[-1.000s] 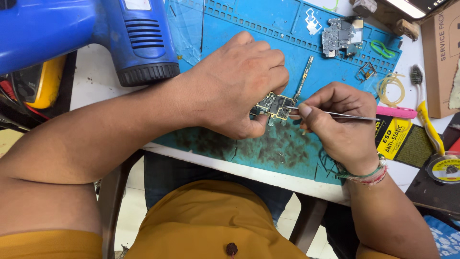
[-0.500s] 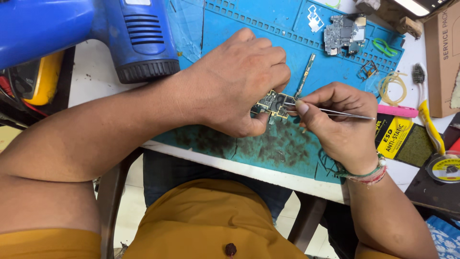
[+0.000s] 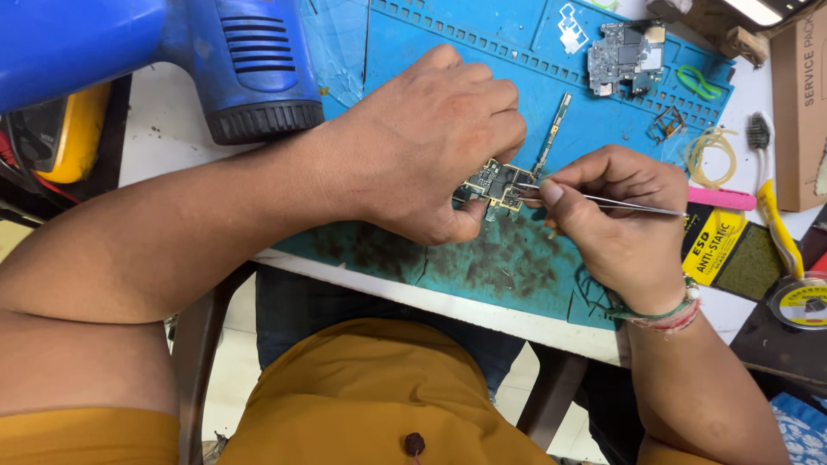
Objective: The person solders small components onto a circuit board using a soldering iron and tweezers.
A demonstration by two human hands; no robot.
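Little has shifted since the earlier frames: both hands sit where they were, and only my tweezers' tips have crept a touch further onto the board.

My right hand (image 3: 616, 228) pinches a pair of fine metal tweezers (image 3: 603, 201) between thumb and forefinger, the other fingers curled under. The tweezers lie nearly level, handles trailing to my right, tips pointing left and touching the right edge of the small circuit board (image 3: 498, 182).

My left hand (image 3: 431, 142) is closed over that board from above, fingers pressed together and curled down on its far side, thumb pinning the near edge. The board rests on the blue work mat (image 3: 482, 52), near the mat's worn, dark-stained front part, between my two hands. Most of it is hidden under my fingers; the visible part suggests its long axis runs left to right, roughly in line with the tweezers, but I cannot tell which end is which.

To do this step well, I judge: keep the left hand bearing straight down so the board cannot pivot, rest the right wrist on the mat, and work the tips with light, shallow pressure.

Further out: a thin metal strip (image 3: 553, 131) lies just beyond the board, a second circuit board (image 3: 622, 56) farther back, a blue heat gun (image 3: 215, 60) at my left, and a brush (image 3: 769, 194) on the table at my right.
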